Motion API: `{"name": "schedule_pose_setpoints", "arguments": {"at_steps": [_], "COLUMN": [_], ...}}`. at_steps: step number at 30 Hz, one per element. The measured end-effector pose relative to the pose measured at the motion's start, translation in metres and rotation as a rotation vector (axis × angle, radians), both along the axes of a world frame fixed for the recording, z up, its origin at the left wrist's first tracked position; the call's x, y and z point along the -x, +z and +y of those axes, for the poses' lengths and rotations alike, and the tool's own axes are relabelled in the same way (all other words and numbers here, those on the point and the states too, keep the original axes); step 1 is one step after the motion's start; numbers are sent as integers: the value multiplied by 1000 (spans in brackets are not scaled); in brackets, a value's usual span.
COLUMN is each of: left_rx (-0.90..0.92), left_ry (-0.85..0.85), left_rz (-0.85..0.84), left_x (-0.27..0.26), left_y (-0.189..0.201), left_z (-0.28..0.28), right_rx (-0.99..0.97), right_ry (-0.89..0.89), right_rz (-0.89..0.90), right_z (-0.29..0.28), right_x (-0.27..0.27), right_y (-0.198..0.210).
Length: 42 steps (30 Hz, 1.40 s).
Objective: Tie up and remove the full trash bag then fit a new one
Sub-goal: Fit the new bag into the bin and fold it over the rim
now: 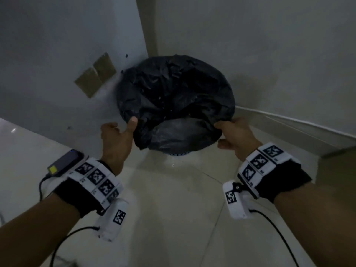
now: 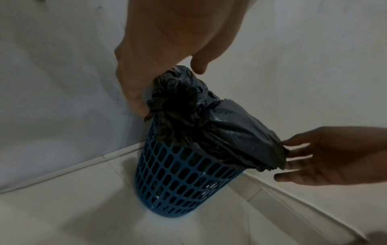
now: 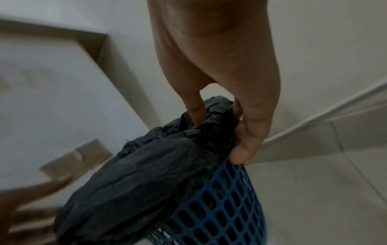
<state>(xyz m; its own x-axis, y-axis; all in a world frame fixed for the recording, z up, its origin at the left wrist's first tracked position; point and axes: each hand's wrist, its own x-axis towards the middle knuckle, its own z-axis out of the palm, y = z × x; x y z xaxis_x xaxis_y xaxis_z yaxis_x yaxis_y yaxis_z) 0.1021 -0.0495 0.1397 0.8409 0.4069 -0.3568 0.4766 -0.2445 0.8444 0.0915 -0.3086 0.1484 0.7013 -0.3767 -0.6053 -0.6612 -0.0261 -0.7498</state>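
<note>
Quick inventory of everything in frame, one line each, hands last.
trash bag: one, black, lining the bin with its edge folded over the rim
bin: one, blue plastic lattice, on the floor in the corner
floor: light glossy tiles, under the bin
walls: pale, meeting behind the bin
patches: two, tan, on the left wall beside the bin
wrist bands: one per wrist, white with black markers, cabled
left hand: fingers spread, thumb pressing the bag's near-left edge
right hand: pinching the bag's folded edge at the near-right rim
</note>
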Motion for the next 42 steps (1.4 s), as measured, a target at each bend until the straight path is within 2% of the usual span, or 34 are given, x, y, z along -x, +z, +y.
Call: {"name": "schedule_pose_setpoints", "arguments": {"at_steps": [2, 4, 6, 7, 9, 10, 12, 15, 17, 20, 21, 23, 27, 30, 34, 36, 37, 38, 39, 40, 42], "left_rx": [-192, -308, -400, -435, -519, -571, -675, -978, -1153, -1348, -1415, -1443, -1283, -1230, -1371, -1387, -1372, -1346, -1296, -1210, -1081], "left_ry": [-68, -187, -330, -421, -615, -707, -888, -1248, -1451, -1551, -1566, -1554, -1551, -1618, -1641, -1670, -1678, -1675, -1656, -1618, -1538], "left_rz": [-74, -167, -253, -295, -348, -354, -272, 4, 226, 466, 481, 424, 160, 184, 352, 390, 393, 357, 276, 157, -115], "left_x": [-1, -7, -23, -34, -58, -69, -91, -116, -127, -134, -134, -133, -132, -133, -137, -138, -139, -140, -141, -140, -139], "left_y": [16, 26, 31, 32, 30, 28, 27, 19, 11, 3, 1, 1, 2, -6, -16, -12, -9, -6, -6, -7, -8], "left_z": [-6, -10, -15, -17, -21, -23, -27, -30, -27, -15, -13, -12, -22, -22, -9, -8, -8, -8, -7, -6, -3], "right_rx": [175, 407, 843, 1049, 1236, 1256, 1257, 1248, 1268, 1398, 1388, 1289, 1318, 1130, 1086, 987, 862, 762, 811, 897, 855], "right_ry": [97, 188, 300, 369, 548, 680, 1008, 1390, 1518, 1632, 1609, 1498, 1543, 1673, 1699, 1646, 1583, 1553, 1548, 1538, 1445], "right_rz": [-39, -69, -58, -112, -351, -444, -501, -370, -134, 144, 144, 58, -146, -206, 175, 245, 265, 265, 224, 205, 203], "right_z": [-2, 2, 4, 5, 3, 1, 1, 4, 2, -4, -6, -3, 9, 14, 16, 14, 14, 15, 17, 20, 26], "right_x": [-6, -13, -23, -31, -50, -60, -77, -97, -107, -109, -108, -110, -122, -134, -127, -119, -116, -116, -116, -118, -123], "right_y": [9, 17, 19, 22, 16, 12, -1, -13, -15, -14, -15, -17, -16, -21, -42, -48, -45, -38, -32, -27, -13]}}
